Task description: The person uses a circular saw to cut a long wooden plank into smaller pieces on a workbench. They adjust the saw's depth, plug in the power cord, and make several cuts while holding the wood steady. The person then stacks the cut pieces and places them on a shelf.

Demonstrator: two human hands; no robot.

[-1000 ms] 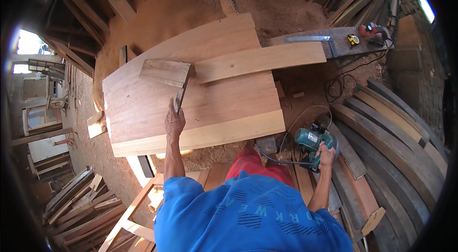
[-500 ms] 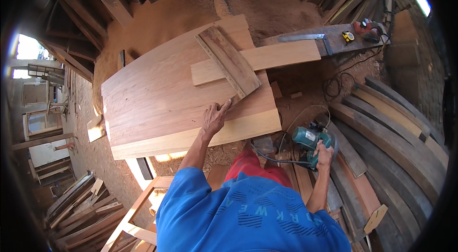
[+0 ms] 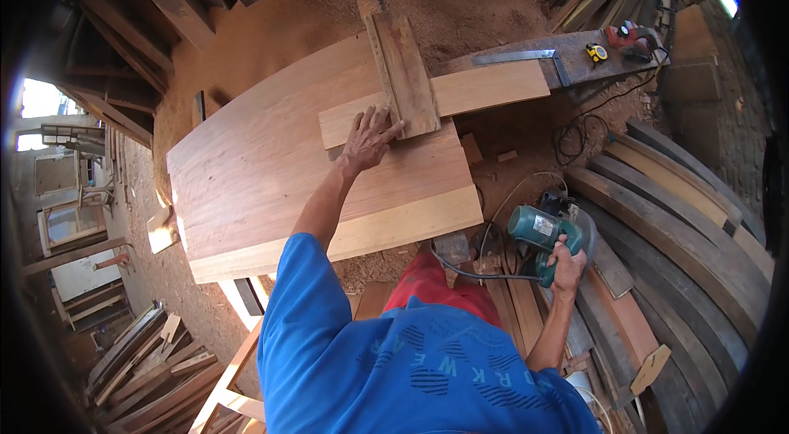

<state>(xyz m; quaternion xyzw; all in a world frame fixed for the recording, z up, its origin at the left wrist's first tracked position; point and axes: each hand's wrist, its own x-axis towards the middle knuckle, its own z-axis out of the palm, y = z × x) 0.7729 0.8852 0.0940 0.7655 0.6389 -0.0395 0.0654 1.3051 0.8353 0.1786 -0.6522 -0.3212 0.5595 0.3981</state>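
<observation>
A wide wooden panel [image 3: 271,163] with a paler strip along its near edge lies in front of me. A pale plank [image 3: 493,89] lies across its right part, and a short rough board [image 3: 403,80] crosses over that plank. My left hand [image 3: 368,140] rests with fingers outstretched, its fingertips against the lower left edge of the short board. On my right, my right hand [image 3: 567,270] is wrapped round the handle of a teal circular saw [image 3: 532,224], held off the panel's near right corner. Its blade cannot be made out.
A narrow bench [image 3: 579,56] at the right back holds a metal square [image 3: 518,57], a yellow tape measure [image 3: 597,52] and a red power tool [image 3: 629,39]. Stacked curved timbers [image 3: 666,237] lie at right. A black cord [image 3: 567,138] coils on the sawdust-covered floor.
The short board has moved away from me and turned more upright in view, my left hand moving forward with it. The saw stays in my right hand, shifted slightly.
</observation>
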